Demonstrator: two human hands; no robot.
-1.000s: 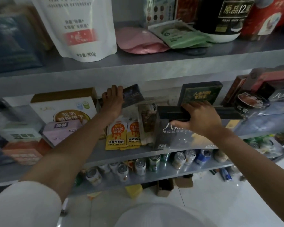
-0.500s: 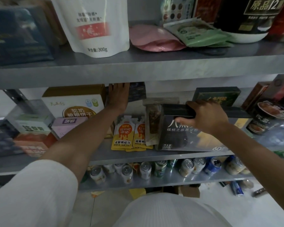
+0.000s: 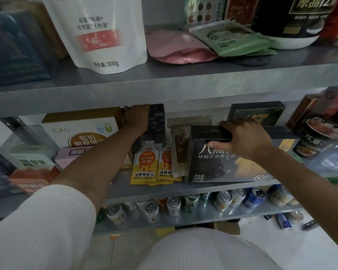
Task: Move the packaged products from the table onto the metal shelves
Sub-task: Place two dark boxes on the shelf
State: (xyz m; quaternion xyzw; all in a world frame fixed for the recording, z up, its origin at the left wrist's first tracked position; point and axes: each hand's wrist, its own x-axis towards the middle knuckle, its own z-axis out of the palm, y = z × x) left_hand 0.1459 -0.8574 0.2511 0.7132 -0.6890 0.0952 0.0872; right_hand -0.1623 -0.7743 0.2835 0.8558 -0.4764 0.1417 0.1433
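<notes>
On the middle metal shelf (image 3: 183, 189), the big black box (image 3: 213, 162) stands at about 3 o'clock from the yellow juice pouches (image 3: 144, 164), with a clear snack bag (image 3: 180, 147) squeezed between them. At 12 o'clock, on the top shelf (image 3: 164, 90), sit a white pouch (image 3: 100, 34), a pink pouch (image 3: 180, 49) and green packets (image 3: 236, 39). At 6 o'clock, lower down, stands a row of cans (image 3: 174, 206). A biscuit box (image 3: 80, 131) stands at 9 o'clock from the left hand (image 3: 137, 119), and a dark green box (image 3: 256, 114) stands behind the right hand (image 3: 248, 141). The front edge of the top shelf hides the left fingertips. A second ago the small dark box (image 3: 157, 121) leaned over; now it stands straight up at the back of the shelf. The left hand has gone deeper under the top shelf, while the right hand has stayed on the same corner. The left arm reaches far forward, and its fingers look straight and close together, flat against the left side of the small dark box. The right hand curls over the top left corner of the big black box, fingers on top and thumb on the front.
</notes>
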